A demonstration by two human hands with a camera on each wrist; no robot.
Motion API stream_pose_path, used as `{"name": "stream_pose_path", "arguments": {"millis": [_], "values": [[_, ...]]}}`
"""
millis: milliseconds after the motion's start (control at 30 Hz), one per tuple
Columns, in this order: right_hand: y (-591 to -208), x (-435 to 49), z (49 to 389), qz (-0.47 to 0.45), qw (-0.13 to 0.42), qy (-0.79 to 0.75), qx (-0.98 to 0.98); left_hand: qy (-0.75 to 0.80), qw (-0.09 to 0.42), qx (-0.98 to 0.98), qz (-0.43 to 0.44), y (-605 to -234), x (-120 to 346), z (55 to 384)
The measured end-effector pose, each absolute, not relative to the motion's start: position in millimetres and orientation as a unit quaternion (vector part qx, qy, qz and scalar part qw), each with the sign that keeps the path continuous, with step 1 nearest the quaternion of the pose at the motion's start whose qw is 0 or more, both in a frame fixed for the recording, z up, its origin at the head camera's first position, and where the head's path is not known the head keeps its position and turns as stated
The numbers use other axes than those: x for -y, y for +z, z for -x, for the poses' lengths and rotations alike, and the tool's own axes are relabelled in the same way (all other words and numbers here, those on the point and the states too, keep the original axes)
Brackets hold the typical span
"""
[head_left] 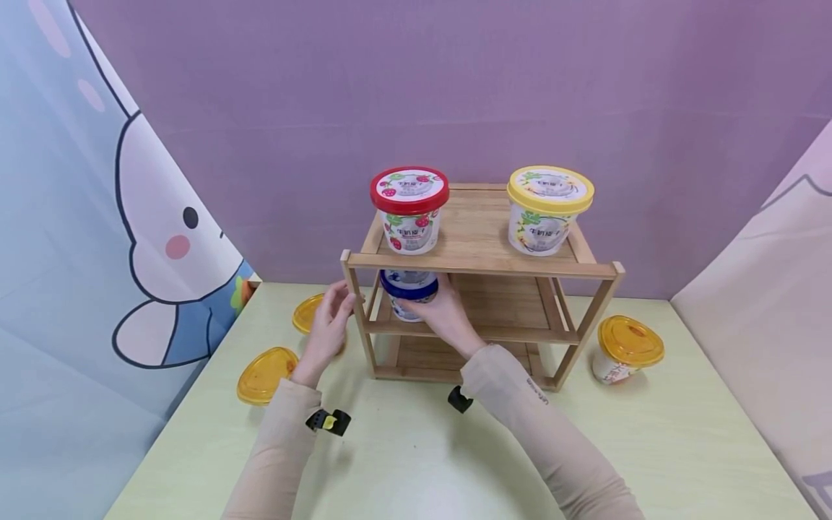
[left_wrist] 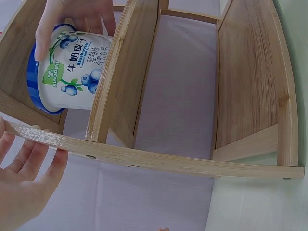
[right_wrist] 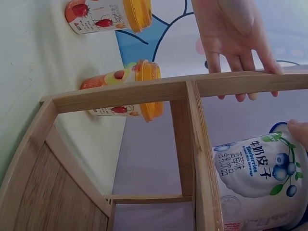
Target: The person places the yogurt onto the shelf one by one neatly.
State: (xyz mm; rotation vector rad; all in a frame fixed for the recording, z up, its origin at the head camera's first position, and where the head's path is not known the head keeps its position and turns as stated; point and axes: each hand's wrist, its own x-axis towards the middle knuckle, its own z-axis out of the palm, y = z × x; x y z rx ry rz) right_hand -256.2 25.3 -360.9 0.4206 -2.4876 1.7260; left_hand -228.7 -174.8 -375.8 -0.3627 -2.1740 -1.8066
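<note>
On the middle shelf, at its left end, stands a blueberry milk tub (head_left: pixel 408 295) with a blue lid and white sides. My right hand (head_left: pixel 447 315) reaches in from the front and grips it around the lid and side; the left wrist view shows the label of this tub (left_wrist: pixel 72 72) lying sideways in that picture. My left hand (head_left: pixel 329 328) is at the left post of the wooden rack (head_left: pixel 481 267), its extended fingers (right_wrist: pixel 236 65) touching the post. A red-lidded strawberry tub (head_left: pixel 409 209) and a yellow-lidded tub (head_left: pixel 548 209) stand on the top shelf.
Left of the rack, two cups with amber lids stand on the table (head_left: pixel 390 462): a nearer cup (head_left: pixel 267 375) and a farther cup (head_left: pixel 307 314). Another amber-lidded cup (head_left: pixel 627 350) is to the right. A purple curtain (head_left: pixel 416 87) hangs behind the rack.
</note>
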Motion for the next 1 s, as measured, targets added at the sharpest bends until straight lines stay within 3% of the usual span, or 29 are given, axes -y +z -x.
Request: {"name": "stream_pose_path", "arguments": {"millis": [567,1000], "values": [[-365,-44,235,-0.158,0.093,0.531,0.827,-0.621,0.155,0.757,0.132,-378,175,229],[-374,-70,212,-0.200,0.180,0.490,0.829,-0.615,0.150,0.764,0.121,-356,166,213]]}}
